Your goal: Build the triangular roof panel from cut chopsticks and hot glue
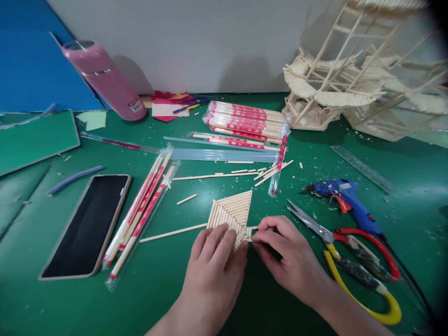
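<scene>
A flat panel of short wooden sticks (233, 207), laid in angled rows, lies on the green table. My left hand (219, 263) rests over its lower left part with fingers wrapped on it, hiding some of the rows. At the panel's right edge my right hand (283, 249) pinches a short wooden stick (255, 228) between thumb and fingertips. A long thin stick (171, 233) reaches out from the panel's left side. Several cut stick pieces (273, 172) lie behind the panel.
Scissors (329, 233) and a blue glue gun (350, 196) lie at the right. Wrapped chopsticks (143, 210) and a phone (87, 224) are at the left. Behind stand a pink bottle (105, 79), a chopstick bundle (245, 119) and a stick-built model (336, 88).
</scene>
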### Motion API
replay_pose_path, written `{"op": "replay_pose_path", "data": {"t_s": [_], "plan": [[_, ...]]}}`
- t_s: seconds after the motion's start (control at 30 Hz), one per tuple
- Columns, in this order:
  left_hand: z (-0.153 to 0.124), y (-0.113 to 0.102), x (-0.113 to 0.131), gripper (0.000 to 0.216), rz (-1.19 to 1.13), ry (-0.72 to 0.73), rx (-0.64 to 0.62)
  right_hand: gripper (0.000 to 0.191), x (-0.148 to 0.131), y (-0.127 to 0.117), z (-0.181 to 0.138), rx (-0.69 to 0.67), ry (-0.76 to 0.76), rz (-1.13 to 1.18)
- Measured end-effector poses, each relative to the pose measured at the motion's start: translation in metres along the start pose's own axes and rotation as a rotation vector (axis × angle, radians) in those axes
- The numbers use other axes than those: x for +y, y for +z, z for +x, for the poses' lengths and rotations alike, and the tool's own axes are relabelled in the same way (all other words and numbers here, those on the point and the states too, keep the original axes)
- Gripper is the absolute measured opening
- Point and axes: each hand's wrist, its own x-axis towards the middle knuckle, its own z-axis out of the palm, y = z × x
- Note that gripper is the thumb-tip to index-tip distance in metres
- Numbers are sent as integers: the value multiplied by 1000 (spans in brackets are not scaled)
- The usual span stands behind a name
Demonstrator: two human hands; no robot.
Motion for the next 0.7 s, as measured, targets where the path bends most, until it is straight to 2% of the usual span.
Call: {"op": "replay_pose_path", "data": {"t_s": [0.23,0.7], "plan": [[-1,1,1,21,3,-8,11,13,6,-6,-2,38,-14,-140],[-2,4,1,19,4,-2,16,14,4,-5,1,-37,-17,-147]]}}
